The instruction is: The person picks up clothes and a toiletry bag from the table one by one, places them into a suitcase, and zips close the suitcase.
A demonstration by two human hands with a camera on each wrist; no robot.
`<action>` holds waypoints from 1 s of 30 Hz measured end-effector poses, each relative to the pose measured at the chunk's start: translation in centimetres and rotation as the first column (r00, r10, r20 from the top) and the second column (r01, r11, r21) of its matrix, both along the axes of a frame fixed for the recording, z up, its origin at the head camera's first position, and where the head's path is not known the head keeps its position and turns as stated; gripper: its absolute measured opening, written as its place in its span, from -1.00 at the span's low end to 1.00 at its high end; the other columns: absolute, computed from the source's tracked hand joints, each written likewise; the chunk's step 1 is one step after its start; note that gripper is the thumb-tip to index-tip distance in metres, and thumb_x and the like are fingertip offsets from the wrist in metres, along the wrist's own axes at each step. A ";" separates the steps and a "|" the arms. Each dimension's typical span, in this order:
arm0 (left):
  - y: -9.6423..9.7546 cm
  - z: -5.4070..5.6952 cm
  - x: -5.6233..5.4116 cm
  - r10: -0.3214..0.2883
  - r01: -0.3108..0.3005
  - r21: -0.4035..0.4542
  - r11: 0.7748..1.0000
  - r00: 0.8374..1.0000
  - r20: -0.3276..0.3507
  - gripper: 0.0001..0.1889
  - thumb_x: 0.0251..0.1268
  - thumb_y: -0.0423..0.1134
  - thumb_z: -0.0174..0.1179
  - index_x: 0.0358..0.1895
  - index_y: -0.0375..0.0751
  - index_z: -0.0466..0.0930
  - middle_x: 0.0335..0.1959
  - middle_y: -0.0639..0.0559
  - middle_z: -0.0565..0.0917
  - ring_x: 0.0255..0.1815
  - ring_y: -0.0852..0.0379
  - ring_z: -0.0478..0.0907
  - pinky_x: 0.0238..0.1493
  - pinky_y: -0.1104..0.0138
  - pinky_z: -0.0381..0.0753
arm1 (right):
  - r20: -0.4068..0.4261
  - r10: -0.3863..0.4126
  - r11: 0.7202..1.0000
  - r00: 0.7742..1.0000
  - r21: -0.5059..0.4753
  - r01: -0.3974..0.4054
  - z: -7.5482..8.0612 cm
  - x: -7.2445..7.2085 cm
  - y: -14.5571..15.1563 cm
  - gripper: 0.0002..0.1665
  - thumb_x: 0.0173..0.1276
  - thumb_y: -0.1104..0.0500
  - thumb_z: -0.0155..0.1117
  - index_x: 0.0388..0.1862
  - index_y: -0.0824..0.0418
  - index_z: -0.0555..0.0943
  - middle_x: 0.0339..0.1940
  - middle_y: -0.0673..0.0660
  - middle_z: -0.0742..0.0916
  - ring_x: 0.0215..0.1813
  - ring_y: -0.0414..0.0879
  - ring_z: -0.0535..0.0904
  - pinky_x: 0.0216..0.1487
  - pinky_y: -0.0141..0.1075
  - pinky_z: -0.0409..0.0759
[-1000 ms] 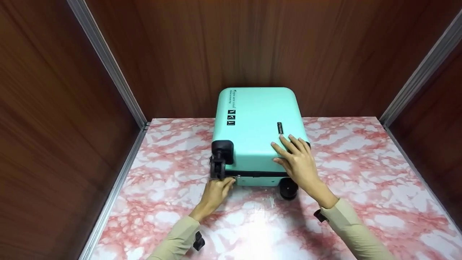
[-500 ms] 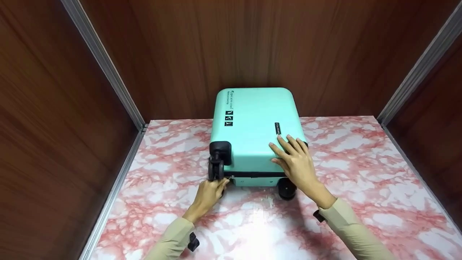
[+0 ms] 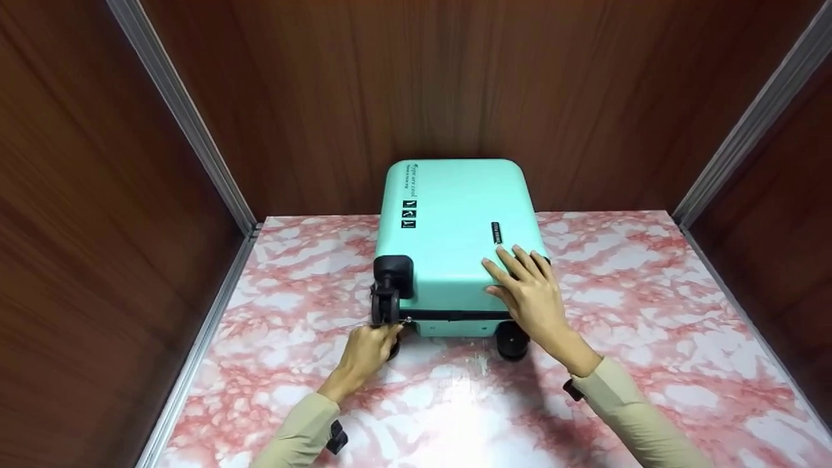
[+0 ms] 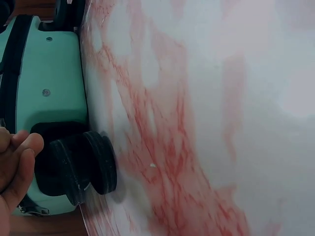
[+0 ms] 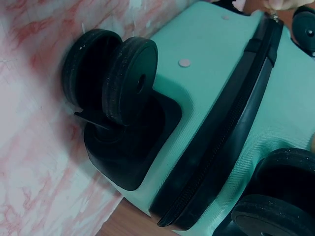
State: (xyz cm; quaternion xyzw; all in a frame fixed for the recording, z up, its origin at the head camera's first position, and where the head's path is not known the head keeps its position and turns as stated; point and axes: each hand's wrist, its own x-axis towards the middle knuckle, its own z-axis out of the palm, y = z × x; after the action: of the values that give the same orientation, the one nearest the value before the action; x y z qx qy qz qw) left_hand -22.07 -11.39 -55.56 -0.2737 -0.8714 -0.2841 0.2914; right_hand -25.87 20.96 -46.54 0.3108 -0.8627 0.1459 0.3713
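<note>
A mint-green hard-shell suitcase [image 3: 455, 208] lies flat, its wheeled end toward me. My left hand [image 3: 364, 354] is at the near left corner, below a black wheel [image 3: 386, 305]. Its thumb and fingers pinch a small metal zipper pull [image 5: 274, 17], partly hidden by the fingers. In the right wrist view the zipper [image 5: 209, 157] runs along a black band, its teeth meshed in the stretch that shows. My right hand [image 3: 534, 296] rests on the near right edge of the shell, fingers spread over the top and thumb down the side.
The table [image 3: 650, 338] has a red-and-white marbled top. Close behind the suitcase rises a brown wood-grain panel [image 3: 442, 78], with more panels in metal frames on both sides. Lower wheels [image 3: 513, 341] jut out toward me from the near end.
My left hand has slid left along the seam with the zipper pull, from inside the wheel to the corner beneath it. The right hand stays on the shell; the whole view has shifted slightly.
</note>
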 end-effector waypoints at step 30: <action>1.5 0.1 -0.1 0.069 -0.076 0.053 0.996 0.990 0.124 -0.76 0.34 -0.27 0.26 -0.52 -0.13 0.52 -0.69 0.17 0.43 -0.68 0.19 0.40 -0.67 0.26 0.48 | 0.117 -0.020 0.986 0.993 0.166 0.000 0.7 0.6 0.8 0.05 -0.09 0.18 0.66 0.45 0.09 0.42 0.43 0.26 0.44 0.43 0.29 0.28 0.36 0.21 0.18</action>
State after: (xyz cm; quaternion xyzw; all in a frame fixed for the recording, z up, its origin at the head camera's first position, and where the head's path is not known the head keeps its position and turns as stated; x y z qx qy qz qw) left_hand -22.19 -9.85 -55.44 -0.2154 -0.8884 -0.3145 0.2557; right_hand -25.31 21.73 -45.81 0.3272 -0.8938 0.0899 0.2932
